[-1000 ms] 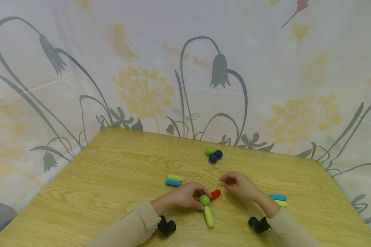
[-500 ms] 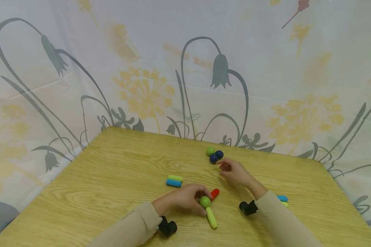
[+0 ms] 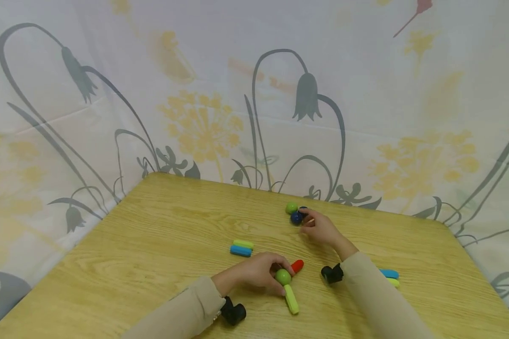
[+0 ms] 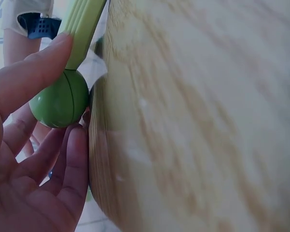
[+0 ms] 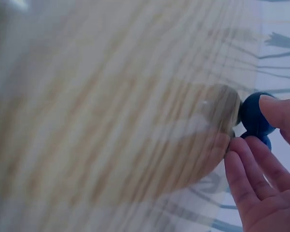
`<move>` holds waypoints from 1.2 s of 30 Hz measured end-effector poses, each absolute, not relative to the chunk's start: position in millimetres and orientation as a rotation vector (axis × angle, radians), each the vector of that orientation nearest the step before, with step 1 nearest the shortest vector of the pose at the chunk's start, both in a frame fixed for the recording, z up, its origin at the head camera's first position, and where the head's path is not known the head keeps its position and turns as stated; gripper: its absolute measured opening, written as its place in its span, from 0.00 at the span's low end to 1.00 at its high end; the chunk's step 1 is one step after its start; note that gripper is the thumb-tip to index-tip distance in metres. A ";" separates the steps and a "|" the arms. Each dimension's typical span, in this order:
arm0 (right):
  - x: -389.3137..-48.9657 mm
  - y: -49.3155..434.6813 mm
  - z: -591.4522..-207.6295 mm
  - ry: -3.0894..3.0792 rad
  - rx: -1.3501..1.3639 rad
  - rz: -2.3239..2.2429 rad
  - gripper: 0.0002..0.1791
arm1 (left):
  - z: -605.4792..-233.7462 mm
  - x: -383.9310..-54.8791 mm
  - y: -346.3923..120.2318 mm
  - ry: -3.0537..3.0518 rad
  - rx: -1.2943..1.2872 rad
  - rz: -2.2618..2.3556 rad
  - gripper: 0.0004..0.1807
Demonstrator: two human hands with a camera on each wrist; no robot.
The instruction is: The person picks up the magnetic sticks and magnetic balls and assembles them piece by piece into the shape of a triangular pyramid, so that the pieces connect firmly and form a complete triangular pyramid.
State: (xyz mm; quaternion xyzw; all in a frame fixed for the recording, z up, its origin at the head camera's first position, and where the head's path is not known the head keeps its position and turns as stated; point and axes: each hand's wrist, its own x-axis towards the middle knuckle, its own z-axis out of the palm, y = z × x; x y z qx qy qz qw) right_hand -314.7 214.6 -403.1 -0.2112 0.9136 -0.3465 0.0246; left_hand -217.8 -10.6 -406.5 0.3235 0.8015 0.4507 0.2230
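My left hand [image 3: 260, 272] holds a green ball [image 3: 283, 277] low over the table, fingers curved behind it. A yellow-green stick [image 3: 292, 300] joins the ball and points toward me. In the left wrist view the thumb lies on the stick [image 4: 84, 31] right where it meets the ball [image 4: 62, 99]. A red stick [image 3: 297, 267] extends on the ball's far side, partly hidden by the fingers. My right hand [image 3: 320, 230] is at two dark blue balls, its fingertips right by the nearer ball [image 3: 296, 217]. In the right wrist view the thumb overlaps one blue ball [image 5: 257, 113], fingers fairly straight below.
Another green ball [image 3: 291, 207] sits beside the blue ones near the table's back edge. A blue stick [image 3: 241, 251] and a yellow-green stick [image 3: 243, 244] lie left of centre. Another blue stick [image 3: 389, 273] and yellow-green stick [image 3: 393, 282] lie beyond the right sleeve. A patterned curtain hangs behind.
My right hand has moved away from me, from near the red stick to the blue balls. The left hand keeps hold of the green ball; its yellow-green stick has swung slightly right.
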 end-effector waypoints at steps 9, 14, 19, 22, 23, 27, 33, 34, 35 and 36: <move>-313.3 218.2 -402.8 2.773 -0.642 -1.113 0.18 | -405.7 -215.8 -9.1 2.261 0.861 1.250 0.16; -309.5 223.2 -403.4 2.736 -0.759 -1.090 0.19 | -406.6 -216.6 -9.0 2.270 0.863 1.255 0.15; -299.6 226.0 -401.8 2.749 -0.769 -1.071 0.17 | -406.8 -216.7 -9.1 2.288 0.856 1.245 0.15; -292.8 228.6 -401.3 2.752 -0.771 -1.049 0.16 | -405.2 -215.9 -9.3 2.300 0.846 1.234 0.15; -290.5 229.4 -401.0 2.744 -0.774 -1.050 0.16 | -404.8 -215.8 -9.2 2.302 0.845 1.233 0.14; -281.6 232.7 -399.9 2.726 -0.788 -1.045 0.16 | -405.3 -216.0 -9.3 2.294 0.847 1.242 0.14; -267.3 235.6 -398.6 2.735 -0.810 -1.030 0.15 | -406.5 -216.6 -9.2 2.270 0.845 1.264 0.14; -265.2 236.0 -398.8 2.737 -0.807 -1.029 0.15 | -406.4 -216.5 -9.1 2.270 0.844 1.261 0.14; -263.4 236.4 -398.8 2.733 -0.813 -1.030 0.15 | -406.3 -216.4 -9.0 2.270 0.842 1.259 0.14; -261.5 236.8 -398.8 2.730 -0.812 -1.032 0.15 | -406.2 -216.2 -8.8 2.269 0.839 1.258 0.14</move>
